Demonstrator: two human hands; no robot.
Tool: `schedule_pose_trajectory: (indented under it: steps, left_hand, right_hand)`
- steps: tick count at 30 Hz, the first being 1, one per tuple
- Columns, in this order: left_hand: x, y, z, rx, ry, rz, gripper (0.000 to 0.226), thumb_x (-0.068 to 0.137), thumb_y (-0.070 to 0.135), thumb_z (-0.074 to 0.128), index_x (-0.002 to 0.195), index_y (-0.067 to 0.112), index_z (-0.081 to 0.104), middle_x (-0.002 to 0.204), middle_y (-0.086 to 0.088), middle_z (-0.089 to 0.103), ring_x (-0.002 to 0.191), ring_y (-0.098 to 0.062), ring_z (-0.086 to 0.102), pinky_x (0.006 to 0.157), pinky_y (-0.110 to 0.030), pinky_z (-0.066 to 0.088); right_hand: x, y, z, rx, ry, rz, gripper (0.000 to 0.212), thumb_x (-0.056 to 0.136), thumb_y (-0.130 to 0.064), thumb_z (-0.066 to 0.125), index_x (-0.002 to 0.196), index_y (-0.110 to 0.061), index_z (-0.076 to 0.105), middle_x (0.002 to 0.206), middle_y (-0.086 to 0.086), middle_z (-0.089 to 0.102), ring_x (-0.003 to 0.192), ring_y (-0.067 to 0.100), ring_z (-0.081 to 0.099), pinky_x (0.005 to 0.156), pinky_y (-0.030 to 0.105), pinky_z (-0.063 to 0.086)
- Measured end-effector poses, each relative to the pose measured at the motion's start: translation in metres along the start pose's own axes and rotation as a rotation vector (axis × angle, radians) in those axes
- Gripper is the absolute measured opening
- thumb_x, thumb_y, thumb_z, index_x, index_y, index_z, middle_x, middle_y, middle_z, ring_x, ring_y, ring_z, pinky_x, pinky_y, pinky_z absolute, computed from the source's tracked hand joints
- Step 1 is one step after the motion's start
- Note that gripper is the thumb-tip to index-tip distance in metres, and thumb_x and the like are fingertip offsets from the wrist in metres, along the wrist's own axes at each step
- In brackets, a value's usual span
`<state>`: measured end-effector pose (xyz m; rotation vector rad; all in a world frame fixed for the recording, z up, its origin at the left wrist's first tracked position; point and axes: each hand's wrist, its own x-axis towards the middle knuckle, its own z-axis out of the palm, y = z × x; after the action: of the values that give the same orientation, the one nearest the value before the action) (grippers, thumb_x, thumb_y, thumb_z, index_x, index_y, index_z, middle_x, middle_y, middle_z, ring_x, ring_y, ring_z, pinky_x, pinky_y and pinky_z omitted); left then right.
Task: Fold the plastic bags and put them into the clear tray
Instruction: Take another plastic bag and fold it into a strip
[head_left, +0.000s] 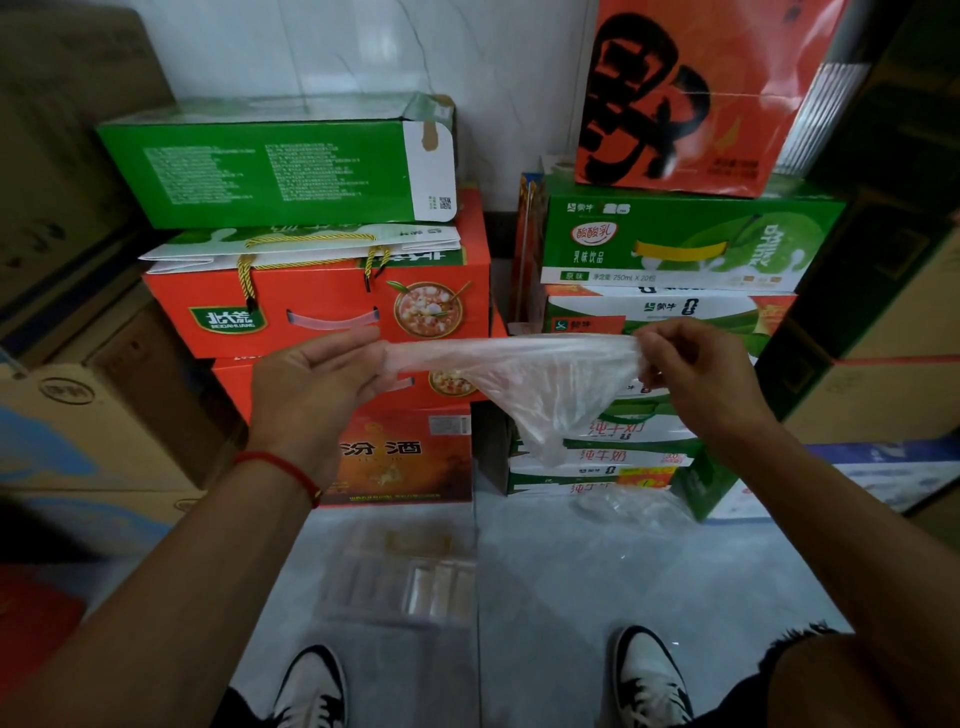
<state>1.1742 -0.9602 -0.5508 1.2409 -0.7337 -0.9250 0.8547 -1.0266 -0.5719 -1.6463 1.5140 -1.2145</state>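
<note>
Sneakers (311, 686) planted on the floor, beyond them the clear tray (400, 582) already loaded with what look like folded bags. Above, plastic bag (524, 384) stretched in the air, left hand (317, 384) and right hand (691, 369) each pinching an end. Fold barely started; another loose bag (628, 506) waiting near green milk cartons (623, 441).

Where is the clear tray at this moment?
In the head view the clear tray lies on the grey floor low in the middle, just ahead of the left shoe and below the plastic bag stretched between both hands.
</note>
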Motion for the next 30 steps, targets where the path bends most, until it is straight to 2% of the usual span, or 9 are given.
schedule_pose_trajectory:
  steps: [6,12,15,19,21,24,26,27,30]
  left_hand:
    - [0.005,-0.001,-0.005,0.256,0.183,0.201,0.015,0.091,0.006,0.074,0.097,0.019,0.078,0.081,-0.002,0.075,0.073,-0.015,0.075,0.066,-0.020,0.059]
    - [0.001,-0.010,0.000,0.316,0.074,0.170,0.019,0.094,0.003,0.068,0.087,0.020,0.074,0.081,-0.013,0.073,0.068,-0.021,0.073,0.072,-0.031,0.062]
    - [0.000,-0.010,0.005,0.291,0.055,0.151,0.018,0.095,0.000,0.066,0.088,0.015,0.072,0.076,-0.015,0.072,0.063,-0.018,0.072,0.064,-0.025,0.059]
    - [0.008,-0.004,-0.001,0.327,0.108,0.117,0.013,0.095,-0.003,0.065,0.096,0.007,0.073,0.075,-0.016,0.070,0.059,-0.016,0.068,0.063,-0.025,0.060]
    - [0.014,-0.005,-0.008,0.541,0.149,0.175,0.020,0.095,-0.001,0.061,0.093,0.014,0.073,0.082,-0.013,0.072,0.072,-0.021,0.071,0.073,-0.037,0.061]
    - [0.009,-0.002,-0.006,1.009,0.191,0.496,0.027,0.095,0.012,0.049,0.109,0.018,0.071,0.109,-0.011,0.068,0.105,-0.033,0.062,0.093,-0.044,0.050]
    - [-0.002,-0.003,0.005,0.953,0.034,0.716,0.033,0.094,0.021,0.049,0.121,0.016,0.066,0.121,-0.007,0.066,0.118,-0.027,0.057,0.100,-0.038,0.043]
    - [-0.012,-0.003,0.014,0.845,-0.126,0.703,0.036,0.095,0.027,0.054,0.129,0.018,0.063,0.128,-0.001,0.064,0.123,-0.018,0.056,0.102,-0.033,0.042]
    - [-0.034,-0.009,0.042,0.534,-0.614,0.289,0.061,0.090,0.036,0.075,0.145,0.026,0.050,0.136,0.013,0.062,0.128,0.003,0.054,0.101,-0.016,0.044]
  right_hand:
    - [0.000,-0.007,0.000,-0.042,-0.001,-0.110,0.011,0.104,-0.019,0.062,0.095,-0.019,0.070,0.078,0.007,0.070,0.069,0.014,0.063,0.073,0.036,0.056]
    - [-0.001,-0.015,0.015,0.281,0.144,0.059,0.019,0.107,-0.020,0.048,0.093,-0.014,0.060,0.079,0.005,0.065,0.077,0.022,0.065,0.081,0.048,0.060]
    - [0.002,-0.015,0.020,0.169,0.268,0.035,0.016,0.107,-0.030,0.048,0.102,-0.019,0.058,0.078,0.001,0.063,0.069,0.018,0.060,0.069,0.049,0.056]
    - [0.001,-0.022,0.019,-0.065,0.244,-0.172,0.017,0.109,-0.032,0.051,0.108,-0.017,0.059,0.076,-0.006,0.062,0.062,0.012,0.055,0.057,0.037,0.045]
    - [-0.005,-0.029,0.021,-0.136,0.205,-0.275,0.015,0.109,-0.030,0.052,0.108,-0.017,0.059,0.072,-0.002,0.064,0.061,0.019,0.058,0.056,0.042,0.047]
    - [-0.012,-0.035,0.028,-0.124,0.068,-0.343,0.010,0.107,-0.031,0.054,0.105,-0.022,0.059,0.063,0.002,0.061,0.056,0.029,0.056,0.052,0.048,0.048]
    - [-0.016,-0.041,0.035,-0.121,-0.018,-0.401,0.008,0.106,-0.030,0.057,0.102,-0.023,0.061,0.063,-0.003,0.062,0.054,0.019,0.057,0.051,0.039,0.047]
    - [-0.019,-0.045,0.039,-0.128,-0.057,-0.441,0.007,0.105,-0.029,0.059,0.101,-0.024,0.062,0.064,-0.007,0.062,0.055,0.011,0.058,0.053,0.034,0.046]
    - [-0.026,-0.054,0.054,-0.092,-0.213,-0.505,0.008,0.103,-0.028,0.063,0.101,-0.021,0.067,0.065,-0.004,0.066,0.055,0.012,0.060,0.052,0.034,0.047]
